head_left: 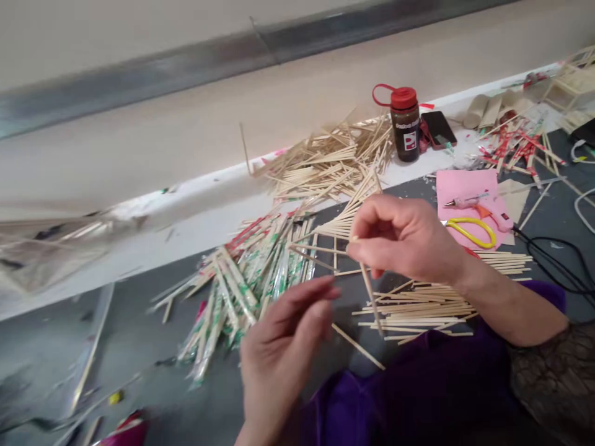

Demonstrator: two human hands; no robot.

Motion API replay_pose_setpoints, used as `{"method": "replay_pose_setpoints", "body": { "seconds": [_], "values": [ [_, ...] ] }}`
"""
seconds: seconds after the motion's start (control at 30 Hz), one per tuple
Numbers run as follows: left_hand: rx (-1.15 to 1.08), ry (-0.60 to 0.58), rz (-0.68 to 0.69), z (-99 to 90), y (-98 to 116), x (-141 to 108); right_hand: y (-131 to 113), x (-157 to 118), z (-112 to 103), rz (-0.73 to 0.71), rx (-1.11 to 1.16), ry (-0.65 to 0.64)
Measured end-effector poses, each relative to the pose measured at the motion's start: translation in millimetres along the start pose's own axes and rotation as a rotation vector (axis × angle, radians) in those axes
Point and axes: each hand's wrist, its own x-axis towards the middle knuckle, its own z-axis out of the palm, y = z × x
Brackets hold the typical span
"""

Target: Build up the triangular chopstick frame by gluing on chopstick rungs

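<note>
My right hand [400,238] pinches a small frame of joined wooden chopsticks [369,297] above the table. One chopstick runs down and slightly right below the fingers; thinner pieces reach left, forming a narrow angle. Where they join is hidden by my fingertips. Lower and to the left, my left hand [290,347] has its fingers stretched out and the thumb apart, with nothing visible between them. Beneath the right wrist lies a row of bare chopsticks [418,306]. A single chopstick [357,345] rests on the table near my left hand.
Wrapped chopsticks [242,285] are heaped left of centre; a loose chopstick pile [334,155] lies behind. A red-capped bottle [405,127] stands beside a phone [438,129]. A glue gun [483,207] and yellow-handled scissors [474,230] lie on pink paper [465,181]. A black cord [558,248] trails right.
</note>
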Motion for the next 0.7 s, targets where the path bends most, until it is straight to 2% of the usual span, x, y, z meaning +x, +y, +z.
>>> {"method": "replay_pose_setpoints", "body": {
  "seconds": [0.07,0.13,0.2,0.3,0.37,0.43,0.47,0.53,0.63,0.7],
  "values": [
    [-0.091,-0.242,-0.074,13.5,14.1,-7.3,0.9,-1.0,2.6,0.021,0.023,-0.016],
    [-0.137,-0.31,-0.109,26.8,19.7,-6.9,1.1,-2.4,3.8,0.047,0.027,-0.025],
    [-0.177,-0.354,-0.152,37.1,16.6,-2.1,1.4,-2.9,3.4,0.053,0.029,-0.025],
    [-0.286,-0.388,-0.211,47.9,0.6,4.2,1.9,-0.3,-2.9,0.031,-0.032,-0.024],
    [-0.377,-0.403,-0.262,53.5,-13.0,5.5,1.3,2.5,-15.5,0.005,-0.146,0.003],
    [-0.447,-0.431,-0.333,58.0,-25.0,5.4,-0.5,2.6,-37.9,-0.024,-0.349,0.116],
    [-0.47,-0.445,-0.361,59.7,-29.6,5.2,-1.7,0.6,-52.8,-0.024,-0.497,0.215],
    [-0.5,-0.461,-0.392,62.0,-35.5,5.0,-3.4,-9.1,-88.5,0.053,-0.82,0.33],
    [-0.525,-0.478,-0.408,63.8,-37.7,5.5,-0.7,-37.1,-145.4,0.288,-1.245,0.367],
    [-0.534,-0.484,-0.415,64.5,-37.5,6.3,5.9,-60.5,-176.1,0.403,-1.41,0.356]
  ]
}}
